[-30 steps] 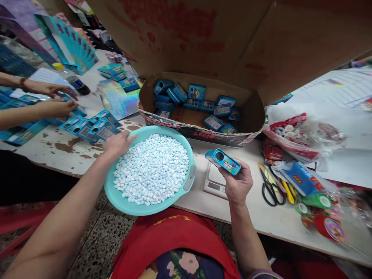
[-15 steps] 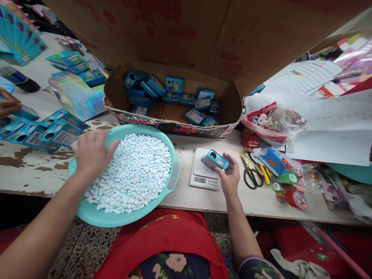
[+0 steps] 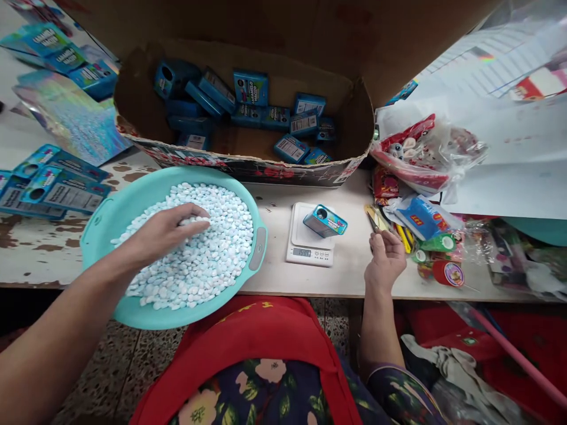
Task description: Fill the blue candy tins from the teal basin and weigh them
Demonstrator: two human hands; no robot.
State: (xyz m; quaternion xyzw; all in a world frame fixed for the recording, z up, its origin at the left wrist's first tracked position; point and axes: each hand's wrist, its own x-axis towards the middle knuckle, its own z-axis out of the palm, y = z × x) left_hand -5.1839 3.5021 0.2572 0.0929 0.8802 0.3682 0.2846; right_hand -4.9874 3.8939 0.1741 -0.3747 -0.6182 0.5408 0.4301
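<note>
My left hand (image 3: 166, 230) lies on a heap of small white and pale blue candies (image 3: 212, 248) in a teal basin (image 3: 110, 215), with its fingers curled into the candies. A small blue box (image 3: 325, 221) with a round hole on top rests on a white digital scale (image 3: 310, 243). My right hand (image 3: 384, 260) hovers to the right of the scale, fingers loosely apart and holding nothing, close to the scissors (image 3: 372, 217).
Behind the basin stands an open cardboard carton (image 3: 248, 165) with several blue boxes inside. Flat blue box blanks (image 3: 53, 186) and a holographic sheet (image 3: 71, 118) lie at left. Plastic bags of toys (image 3: 425, 150), tape rolls (image 3: 447, 273) and clutter fill the right.
My right hand set the blue box on the scale, let go and drew back to the right. My left hand moved from the basin's rim into the candies.
</note>
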